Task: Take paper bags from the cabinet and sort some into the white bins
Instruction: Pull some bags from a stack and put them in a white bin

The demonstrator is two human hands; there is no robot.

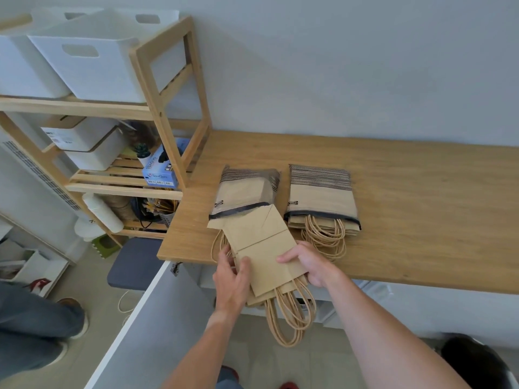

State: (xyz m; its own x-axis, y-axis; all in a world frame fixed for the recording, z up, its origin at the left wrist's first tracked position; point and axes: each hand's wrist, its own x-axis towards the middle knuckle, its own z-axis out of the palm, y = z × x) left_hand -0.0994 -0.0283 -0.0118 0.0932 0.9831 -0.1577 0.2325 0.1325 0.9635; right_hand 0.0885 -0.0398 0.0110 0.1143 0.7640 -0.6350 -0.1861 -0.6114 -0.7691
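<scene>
A flat stack of plain brown paper bags (264, 248) with twisted handles juts out of a striped clear pack (244, 189) at the wooden counter's front edge. My left hand (231, 279) grips the stack's left side and my right hand (307, 262) grips its right side. The handles hang below the counter edge. A second striped pack of bags (321, 195) lies to the right, its handles spilling toward me. Two white bins (92, 60) stand on the top shelf of the wooden rack at the upper left.
The wooden counter (421, 206) runs along the wall. A white cabinet door (146, 318) stands open below my left arm. The wooden rack (165, 113) holds white boxes, a blue box and a small plant. Another person's legs and shoes are at the lower left.
</scene>
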